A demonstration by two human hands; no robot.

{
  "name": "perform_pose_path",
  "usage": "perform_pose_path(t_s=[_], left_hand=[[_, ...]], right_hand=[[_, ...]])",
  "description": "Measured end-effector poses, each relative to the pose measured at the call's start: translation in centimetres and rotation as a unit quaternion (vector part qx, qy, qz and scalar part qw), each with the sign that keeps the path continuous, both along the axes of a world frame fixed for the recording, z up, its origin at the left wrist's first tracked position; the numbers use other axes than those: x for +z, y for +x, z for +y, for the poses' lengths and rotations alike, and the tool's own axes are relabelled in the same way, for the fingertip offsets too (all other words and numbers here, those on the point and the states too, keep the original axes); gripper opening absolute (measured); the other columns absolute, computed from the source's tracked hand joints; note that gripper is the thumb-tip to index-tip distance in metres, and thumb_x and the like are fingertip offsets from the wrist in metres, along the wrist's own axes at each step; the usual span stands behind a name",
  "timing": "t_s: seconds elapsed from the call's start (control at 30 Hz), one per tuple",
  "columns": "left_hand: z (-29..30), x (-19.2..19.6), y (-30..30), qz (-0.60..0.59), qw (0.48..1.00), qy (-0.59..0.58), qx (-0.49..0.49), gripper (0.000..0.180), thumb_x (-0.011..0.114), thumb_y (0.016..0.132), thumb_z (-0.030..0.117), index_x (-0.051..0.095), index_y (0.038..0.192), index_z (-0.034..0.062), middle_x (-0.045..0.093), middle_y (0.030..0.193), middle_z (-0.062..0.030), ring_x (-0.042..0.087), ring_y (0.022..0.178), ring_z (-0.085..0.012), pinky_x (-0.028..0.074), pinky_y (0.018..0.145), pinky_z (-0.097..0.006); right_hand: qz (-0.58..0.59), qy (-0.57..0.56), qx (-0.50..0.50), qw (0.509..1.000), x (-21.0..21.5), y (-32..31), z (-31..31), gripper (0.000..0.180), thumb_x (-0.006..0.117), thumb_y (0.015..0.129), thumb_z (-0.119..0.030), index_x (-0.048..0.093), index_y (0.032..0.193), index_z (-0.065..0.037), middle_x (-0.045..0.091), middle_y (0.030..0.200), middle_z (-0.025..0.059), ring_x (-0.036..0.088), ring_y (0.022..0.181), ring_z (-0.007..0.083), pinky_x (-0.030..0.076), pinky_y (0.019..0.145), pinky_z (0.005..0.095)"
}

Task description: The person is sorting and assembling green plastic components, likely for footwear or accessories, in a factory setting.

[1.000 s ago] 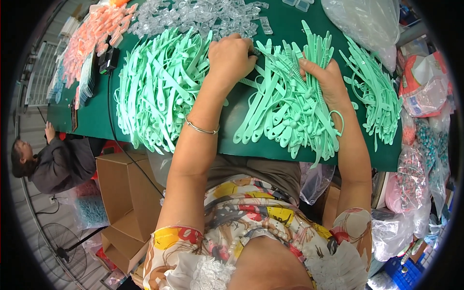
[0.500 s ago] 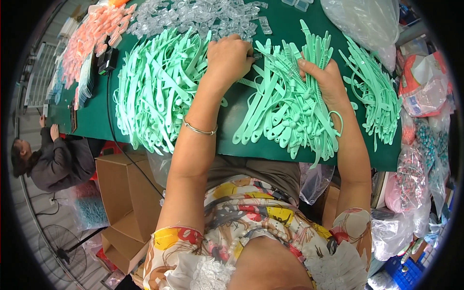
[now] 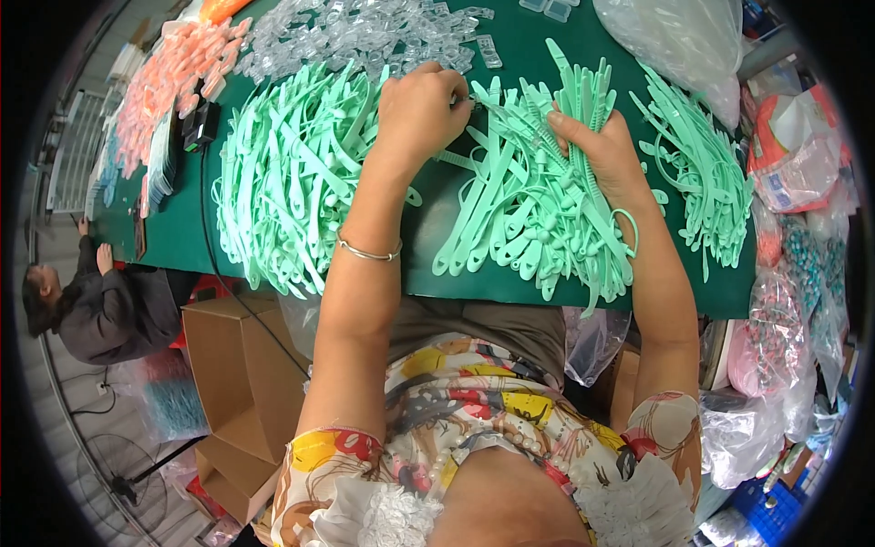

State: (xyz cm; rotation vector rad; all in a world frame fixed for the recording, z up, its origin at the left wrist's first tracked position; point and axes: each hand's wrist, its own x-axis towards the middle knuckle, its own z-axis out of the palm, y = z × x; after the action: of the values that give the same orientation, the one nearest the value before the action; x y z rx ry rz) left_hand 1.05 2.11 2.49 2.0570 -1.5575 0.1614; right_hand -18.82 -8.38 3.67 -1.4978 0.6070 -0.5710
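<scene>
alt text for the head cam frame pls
A person's left hand and right hand work among piles of mint-green plastic strips on a green table, clear plastic pieces beyond. Another person sits at left.

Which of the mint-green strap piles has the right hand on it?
The middle pile, between the two forearms: the right hand grips a bundle of its straps. The left pile and far-right pile lie untouched.

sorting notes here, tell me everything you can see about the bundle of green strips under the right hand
The bundle of green strips is a loose heap of mint-green, plastic-looking straps, each long and flat with a rounded end. They lie fanned on the green table, rounded ends reaching its near edge. The right hand grips a bunch at the top; the left hand pinches one at the upper left edge.
</scene>
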Motion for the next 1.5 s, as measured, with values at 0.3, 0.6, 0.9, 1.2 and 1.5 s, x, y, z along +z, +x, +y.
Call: perform_pose_path(t_s=[0.3, 0.6, 0.9, 1.2, 1.5], left_hand=[[-0.8, 1.2, -3.4, 0.262, 0.956, -0.106, -0.080, 0.012, 0.067, 0.074, 0.005, 0.064, 0.085, 0.0008, 0.065, 0.074, -0.0012, 0.058, 0.060, -0.0048, 0.047, 0.055, -0.019], [-1.2, 0.7, -4.4, 0.233, 0.954, -0.167, -0.092, 0.013, 0.068, 0.074, 0.004, 0.062, 0.086, 0.0020, 0.065, 0.075, -0.0011, 0.059, 0.057, -0.0057, 0.047, 0.053, -0.019], [-1.2, 0.6, -4.2, 0.247, 0.947, -0.188, -0.082, 0.014, 0.069, 0.073, 0.003, 0.062, 0.086, 0.0022, 0.066, 0.076, -0.0010, 0.058, 0.056, -0.0052, 0.046, 0.052, -0.019], [-1.3, 0.3, -4.2, 0.249, 0.950, -0.177, -0.071, 0.014, 0.068, 0.074, 0.003, 0.062, 0.086, 0.0024, 0.066, 0.076, -0.0009, 0.058, 0.056, -0.0050, 0.046, 0.051, -0.019], [-1.3, 0.2, -4.9, 0.211, 0.956, -0.174, -0.102, 0.014, 0.068, 0.074, 0.001, 0.061, 0.086, 0.0022, 0.065, 0.076, 0.0001, 0.056, 0.054, -0.0041, 0.044, 0.049, -0.018]], right_hand=[[0.006, -0.004, -0.007, 1.000, -0.1, 0.1, 0.2, 0.024, 0.071, 0.075, -0.025, 0.061, 0.077, -0.003, 0.056, 0.065, 0.0012, 0.051, 0.060, 0.0085, 0.039, 0.057, 0.0247], [0.003, -0.016, -0.002, 1.000, 0.0, 0.0, 0.2, 0.024, 0.071, 0.075, -0.025, 0.061, 0.076, -0.003, 0.056, 0.065, 0.0013, 0.051, 0.060, 0.0089, 0.039, 0.057, 0.0251], [-0.007, -0.004, -0.006, 1.000, 0.1, 0.0, 0.2, 0.022, 0.070, 0.075, -0.024, 0.061, 0.075, -0.004, 0.056, 0.065, 0.0011, 0.051, 0.059, 0.0086, 0.039, 0.058, 0.0245], [-0.020, 0.013, -0.004, 1.000, 0.3, 0.0, 0.4, 0.020, 0.070, 0.075, -0.020, 0.060, 0.078, -0.003, 0.056, 0.066, 0.0017, 0.051, 0.059, 0.0090, 0.039, 0.058, 0.0242], [-0.021, 0.021, -0.001, 1.000, 0.2, 0.0, 0.3, 0.021, 0.070, 0.075, -0.020, 0.060, 0.081, -0.002, 0.058, 0.068, 0.0023, 0.052, 0.060, 0.0090, 0.040, 0.058, 0.0238]])
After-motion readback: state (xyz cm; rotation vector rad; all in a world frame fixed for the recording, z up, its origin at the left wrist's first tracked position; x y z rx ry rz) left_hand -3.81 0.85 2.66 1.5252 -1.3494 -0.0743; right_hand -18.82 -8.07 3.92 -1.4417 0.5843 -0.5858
